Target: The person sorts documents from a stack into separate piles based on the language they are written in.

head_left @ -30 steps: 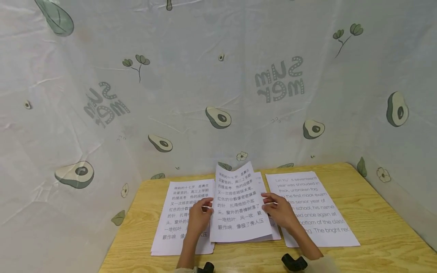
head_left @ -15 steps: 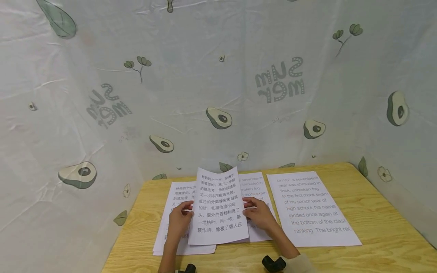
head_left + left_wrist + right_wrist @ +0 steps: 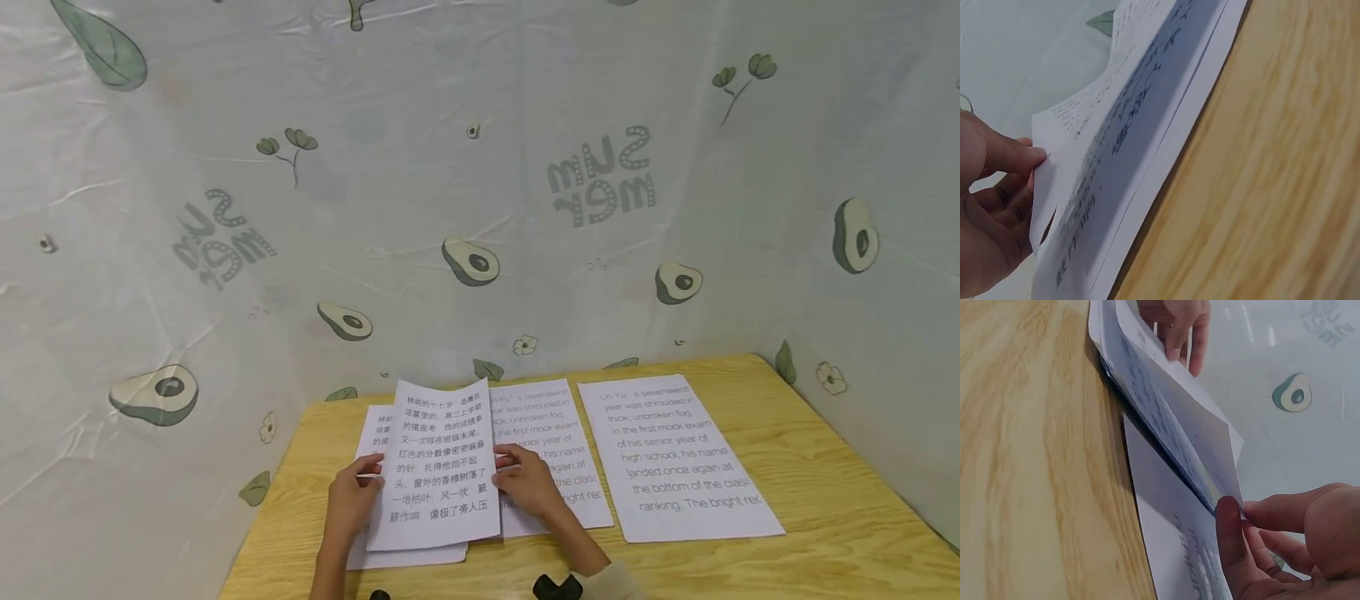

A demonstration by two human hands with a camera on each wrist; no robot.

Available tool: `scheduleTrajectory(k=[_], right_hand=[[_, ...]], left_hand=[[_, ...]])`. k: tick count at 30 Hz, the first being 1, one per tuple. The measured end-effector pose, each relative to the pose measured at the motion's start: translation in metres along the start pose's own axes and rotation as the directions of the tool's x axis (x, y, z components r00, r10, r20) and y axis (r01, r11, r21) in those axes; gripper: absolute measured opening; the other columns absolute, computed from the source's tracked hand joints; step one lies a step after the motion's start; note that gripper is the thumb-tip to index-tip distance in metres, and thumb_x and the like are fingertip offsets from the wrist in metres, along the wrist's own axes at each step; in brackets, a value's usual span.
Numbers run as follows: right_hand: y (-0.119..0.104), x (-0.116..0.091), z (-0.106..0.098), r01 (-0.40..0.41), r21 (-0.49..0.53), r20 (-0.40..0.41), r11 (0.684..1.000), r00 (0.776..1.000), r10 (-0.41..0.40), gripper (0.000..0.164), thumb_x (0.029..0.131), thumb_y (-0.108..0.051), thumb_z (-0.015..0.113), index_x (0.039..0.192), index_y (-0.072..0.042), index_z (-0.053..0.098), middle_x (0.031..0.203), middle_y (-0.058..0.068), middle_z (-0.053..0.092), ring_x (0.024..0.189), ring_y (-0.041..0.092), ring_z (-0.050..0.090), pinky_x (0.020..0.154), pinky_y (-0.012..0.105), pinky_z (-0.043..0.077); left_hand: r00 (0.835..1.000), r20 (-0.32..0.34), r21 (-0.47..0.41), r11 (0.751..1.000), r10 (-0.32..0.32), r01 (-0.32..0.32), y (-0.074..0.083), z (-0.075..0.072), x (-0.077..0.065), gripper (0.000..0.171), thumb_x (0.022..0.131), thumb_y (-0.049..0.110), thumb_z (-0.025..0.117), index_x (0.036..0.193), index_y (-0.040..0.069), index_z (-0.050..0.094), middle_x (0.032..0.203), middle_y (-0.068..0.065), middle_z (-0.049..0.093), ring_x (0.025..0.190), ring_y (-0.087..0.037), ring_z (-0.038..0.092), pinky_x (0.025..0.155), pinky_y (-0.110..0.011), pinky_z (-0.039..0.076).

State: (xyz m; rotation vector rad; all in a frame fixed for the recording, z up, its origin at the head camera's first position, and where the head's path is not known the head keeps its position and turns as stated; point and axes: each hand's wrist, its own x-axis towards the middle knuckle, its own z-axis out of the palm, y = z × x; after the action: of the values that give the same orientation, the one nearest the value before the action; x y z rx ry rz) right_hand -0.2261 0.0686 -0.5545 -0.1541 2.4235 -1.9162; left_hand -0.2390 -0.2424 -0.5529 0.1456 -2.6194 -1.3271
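Observation:
Both hands hold a white sheet of paper [image 3: 438, 467] printed with Chinese text, raised over the left paper stack [image 3: 379, 421]. My left hand [image 3: 354, 498] pinches its left edge between thumb and fingers; in the left wrist view the thumb of the left hand [image 3: 997, 181] lies on the margin. My right hand [image 3: 528, 483] pinches the opposite edge, and the right wrist view shows the right hand [image 3: 1279, 544] with thumb and fingertip meeting at the paper's edge. The sheet bows slightly, its top corners curling up. Most of the left stack is hidden beneath it.
In the middle lies a stack with English text [image 3: 558, 442], partly covered by the right hand and the held sheet. Another English-text stack [image 3: 678, 458] lies to the right. All rest on a wood-grain table [image 3: 840, 533], with a printed avocado curtain [image 3: 405, 208] behind.
The two hands have carried the Chinese-text sheet leftward, from over the middle stack to over the left stack. English text on the middle stack has come into view.

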Motion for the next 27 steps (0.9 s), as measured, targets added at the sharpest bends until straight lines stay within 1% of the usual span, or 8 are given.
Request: scheduleTrajectory(k=[5, 8, 13, 15, 22, 27], right_hand=[[-0.001, 0.001, 0.017, 0.022, 0.012, 0.019, 1.0, 1.0, -0.022, 0.049, 0.09, 0.001, 0.074, 0.138, 0.007, 0.064, 0.116, 0.018, 0.07, 0.098, 0.024, 0.075, 0.077, 0.032, 0.065], [-0.001, 0.001, 0.025, 0.037, 0.02, 0.029, 0.999, 0.999, -0.038, 0.049, 0.09, 0.002, 0.073, 0.137, 0.008, 0.064, 0.114, 0.018, 0.07, 0.097, 0.025, 0.075, 0.075, 0.032, 0.065], [-0.001, 0.003, 0.035, 0.058, 0.019, 0.02, 0.998, 0.998, -0.058, 0.049, 0.087, 0.004, 0.074, 0.135, 0.008, 0.065, 0.111, 0.018, 0.071, 0.093, 0.024, 0.076, 0.072, 0.029, 0.064], [-0.002, 0.003, 0.037, 0.064, 0.018, 0.016, 0.998, 0.998, -0.064, 0.049, 0.086, 0.003, 0.074, 0.134, 0.008, 0.066, 0.11, 0.018, 0.072, 0.092, 0.024, 0.076, 0.07, 0.028, 0.063], [-0.004, 0.004, 0.043, 0.08, -0.031, 0.016, 0.996, 0.997, -0.079, 0.049, 0.086, 0.001, 0.076, 0.134, 0.007, 0.067, 0.108, 0.015, 0.074, 0.087, 0.016, 0.075, 0.069, 0.022, 0.059], [-0.006, 0.003, 0.044, 0.075, -0.045, 0.017, 0.996, 0.997, -0.075, 0.05, 0.086, 0.002, 0.075, 0.135, 0.008, 0.067, 0.108, 0.016, 0.074, 0.087, 0.016, 0.074, 0.066, 0.021, 0.058]], left_hand=[[1.0, 0.007, 0.02, 0.999, -0.031, 0.03, -0.012, -0.012, 0.0, 0.037, 0.094, -0.007, 0.067, 0.13, -0.002, 0.074, 0.112, -0.018, 0.075, 0.097, -0.025, 0.073, 0.077, -0.021, 0.053], [0.999, 0.016, 0.03, 0.999, -0.034, 0.034, -0.017, -0.018, 0.0, 0.036, 0.093, -0.007, 0.068, 0.129, -0.004, 0.073, 0.112, -0.02, 0.075, 0.098, -0.027, 0.073, 0.078, -0.023, 0.055], [0.998, 0.024, 0.04, 0.997, -0.06, 0.059, -0.022, -0.028, 0.002, 0.037, 0.095, -0.007, 0.066, 0.132, -0.005, 0.071, 0.115, -0.022, 0.074, 0.101, -0.029, 0.072, 0.079, -0.026, 0.056], [0.996, 0.031, 0.045, 0.996, -0.083, 0.081, -0.023, -0.032, 0.003, 0.038, 0.096, -0.006, 0.066, 0.134, -0.004, 0.07, 0.117, -0.021, 0.073, 0.103, -0.03, 0.071, 0.079, -0.026, 0.055], [0.993, 0.043, 0.055, 0.993, -0.107, 0.105, -0.028, -0.037, 0.005, 0.038, 0.097, -0.005, 0.065, 0.134, -0.004, 0.07, 0.118, -0.021, 0.072, 0.102, -0.031, 0.07, 0.077, -0.025, 0.054], [0.994, 0.053, 0.053, 0.994, -0.095, 0.092, -0.03, -0.038, 0.004, 0.036, 0.098, -0.005, 0.065, 0.133, -0.004, 0.071, 0.115, -0.021, 0.073, 0.102, -0.032, 0.07, 0.078, -0.027, 0.054]])
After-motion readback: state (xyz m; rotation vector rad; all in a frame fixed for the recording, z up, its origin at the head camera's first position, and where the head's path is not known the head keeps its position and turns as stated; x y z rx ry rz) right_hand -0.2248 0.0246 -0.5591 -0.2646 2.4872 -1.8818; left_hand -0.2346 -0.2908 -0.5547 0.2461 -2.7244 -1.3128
